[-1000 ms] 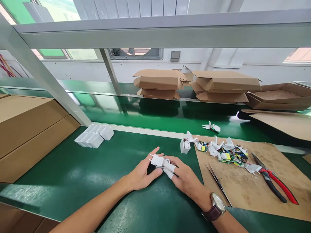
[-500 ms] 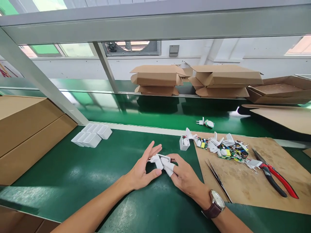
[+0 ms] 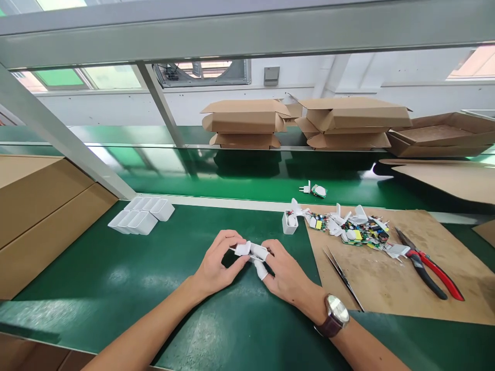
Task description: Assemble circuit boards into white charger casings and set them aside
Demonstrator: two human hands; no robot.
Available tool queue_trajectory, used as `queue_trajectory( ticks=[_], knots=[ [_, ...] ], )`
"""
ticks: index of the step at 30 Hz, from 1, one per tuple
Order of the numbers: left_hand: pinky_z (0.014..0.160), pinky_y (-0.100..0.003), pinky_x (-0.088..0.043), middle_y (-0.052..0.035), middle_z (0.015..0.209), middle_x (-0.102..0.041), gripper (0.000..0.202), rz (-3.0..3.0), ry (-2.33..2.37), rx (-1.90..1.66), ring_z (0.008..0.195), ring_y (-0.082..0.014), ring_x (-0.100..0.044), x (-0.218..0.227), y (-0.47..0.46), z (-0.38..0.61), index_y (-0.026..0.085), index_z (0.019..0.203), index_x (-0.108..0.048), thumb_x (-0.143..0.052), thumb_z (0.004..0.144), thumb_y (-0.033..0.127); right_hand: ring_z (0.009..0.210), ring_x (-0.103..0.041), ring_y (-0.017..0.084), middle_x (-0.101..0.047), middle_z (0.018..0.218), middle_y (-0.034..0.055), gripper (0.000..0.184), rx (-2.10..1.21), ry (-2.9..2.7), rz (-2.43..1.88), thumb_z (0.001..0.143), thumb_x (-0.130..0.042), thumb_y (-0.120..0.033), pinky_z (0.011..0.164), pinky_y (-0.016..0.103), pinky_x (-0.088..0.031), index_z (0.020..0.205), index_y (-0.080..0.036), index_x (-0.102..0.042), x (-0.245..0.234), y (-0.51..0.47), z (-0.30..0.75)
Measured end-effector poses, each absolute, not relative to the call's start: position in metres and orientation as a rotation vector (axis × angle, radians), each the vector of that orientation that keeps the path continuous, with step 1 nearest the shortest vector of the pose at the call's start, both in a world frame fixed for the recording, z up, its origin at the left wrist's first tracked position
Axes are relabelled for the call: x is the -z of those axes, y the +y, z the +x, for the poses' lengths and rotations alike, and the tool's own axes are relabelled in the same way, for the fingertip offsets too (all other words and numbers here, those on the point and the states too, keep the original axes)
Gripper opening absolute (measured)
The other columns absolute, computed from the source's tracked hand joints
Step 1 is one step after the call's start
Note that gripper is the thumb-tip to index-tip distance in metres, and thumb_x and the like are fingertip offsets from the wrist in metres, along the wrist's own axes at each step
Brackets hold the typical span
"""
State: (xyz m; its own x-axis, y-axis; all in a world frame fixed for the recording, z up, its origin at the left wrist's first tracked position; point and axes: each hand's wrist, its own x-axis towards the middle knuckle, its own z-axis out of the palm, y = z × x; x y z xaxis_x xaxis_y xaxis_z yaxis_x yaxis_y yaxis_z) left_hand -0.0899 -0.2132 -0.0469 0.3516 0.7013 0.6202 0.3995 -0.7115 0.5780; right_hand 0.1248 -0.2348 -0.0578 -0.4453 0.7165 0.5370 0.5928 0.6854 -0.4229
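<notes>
Between my two hands is a white plug adapter (image 3: 243, 249), held a little above the green table. My left hand (image 3: 220, 264) pinches its plug end between thumb and fingers. The fingers of my right hand (image 3: 284, 270), with white covers on some fingertips, grip the housing end. Part of the adapter is hidden behind my fingers. To the right, a white casing (image 3: 290, 225) stands upright with a plug piece hanging out at its top. Beside it, circuit boards with white plug parts (image 3: 358, 229) lie heaped on a brown board.
Tweezers (image 3: 343, 279) and red-and-black pliers (image 3: 429, 265) lie on the brown board (image 3: 456, 288). Several empty white casings (image 3: 142, 221) stand in rows at the left, near a large carton (image 3: 46, 216). A plug with its board (image 3: 318, 191) lies on the green belt behind; flat cartons (image 3: 243, 123) stand beyond.
My left hand has gone from spread fingers to a pinch on the adapter's plug end. My right hand keeps hold of the adapter. The view has shifted slightly.
</notes>
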Motion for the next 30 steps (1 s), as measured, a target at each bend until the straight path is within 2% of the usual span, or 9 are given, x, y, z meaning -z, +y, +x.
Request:
queue_trajectory(
  ticks=[2,7,11,15,17,19,24,30],
  knots=[
    [0.08,-0.035,-0.06,-0.0081,0.105,-0.064,0.022,2.279,0.972,-1.291,0.095,-0.0195,-0.066,0.047,-0.213,-0.09,0.021,0.114,-0.061,-0.067,0.092,0.021,0.086,-0.063,0.023,-0.062,0.098,0.0086,0.021,-0.248,-2.192,-0.981,0.09,-0.055,-0.008,0.072,0.037,-0.061,0.107,-0.019,-0.064,0.056,-0.234,0.125],
    [0.081,-0.035,-0.059,-0.008,0.107,-0.064,0.022,2.255,0.948,-1.302,0.095,-0.0187,-0.067,0.048,-0.212,-0.09,0.021,0.113,-0.062,-0.067,0.092,0.02,0.085,-0.068,0.02,-0.067,0.103,0.0081,0.019,-0.275,-2.115,-0.996,0.096,-0.058,-0.016,0.071,0.033,-0.062,0.114,-0.021,-0.06,0.056,-0.235,0.131],
    [0.083,-0.035,-0.058,-0.008,0.106,-0.064,0.021,2.253,0.934,-1.312,0.096,-0.019,-0.066,0.049,-0.211,-0.089,0.021,0.111,-0.062,-0.067,0.091,0.018,0.083,-0.071,0.02,-0.07,0.103,0.0082,0.015,-0.237,-2.158,-1.006,0.097,-0.056,-0.017,0.068,0.032,-0.062,0.111,-0.021,-0.058,0.058,-0.238,0.133],
    [0.083,-0.035,-0.058,-0.0081,0.107,-0.064,0.022,2.25,0.928,-1.298,0.096,-0.0188,-0.066,0.049,-0.212,-0.09,0.021,0.112,-0.061,-0.067,0.091,0.016,0.095,-0.073,0.021,-0.067,0.12,0.0107,0.032,-0.475,-2.015,-1.039,0.096,-0.06,-0.021,0.08,0.036,-0.065,0.127,-0.022,-0.05,0.058,-0.239,0.134],
    [0.085,-0.035,-0.058,-0.0081,0.108,-0.063,0.024,2.257,0.923,-1.284,0.098,-0.0189,-0.066,0.049,-0.213,-0.09,0.021,0.113,-0.061,-0.067,0.091,0.014,0.108,-0.07,0.023,-0.063,0.127,0.0128,0.039,-0.484,-1.986,-1.001,0.096,-0.062,-0.022,0.089,0.039,-0.064,0.132,-0.023,-0.046,0.058,-0.239,0.134],
    [0.086,-0.035,-0.058,-0.0081,0.108,-0.063,0.025,2.262,0.918,-1.276,0.1,-0.0189,-0.066,0.049,-0.213,-0.091,0.021,0.113,-0.061,-0.067,0.09,0.013,0.114,-0.067,0.025,-0.062,0.127,0.0135,0.037,-0.413,-2.033,-0.949,0.096,-0.06,-0.02,0.092,0.042,-0.062,0.132,-0.024,-0.049,0.058,-0.238,0.134],
    [0.084,-0.033,-0.058,-0.0076,0.109,-0.062,0.025,2.236,0.927,-1.298,0.096,-0.0175,-0.066,0.052,-0.211,-0.089,0.021,0.113,-0.061,-0.066,0.09,0.013,0.096,-0.067,0.025,-0.066,0.109,0.011,0.026,-0.299,-2.148,-0.954,0.096,-0.053,-0.011,0.078,0.04,-0.063,0.118,-0.023,-0.058,0.06,-0.235,0.13],
    [0.083,-0.033,-0.058,-0.0069,0.108,-0.061,0.024,2.236,0.95,-1.298,0.095,-0.0173,-0.066,0.055,-0.209,-0.09,0.022,0.112,-0.06,-0.067,0.09,0.015,0.094,-0.065,0.024,-0.065,0.11,0.0111,0.03,-0.283,-2.143,-1.014,0.092,-0.054,-0.011,0.077,0.038,-0.061,0.12,-0.021,-0.06,0.066,-0.234,0.127]
  ],
)
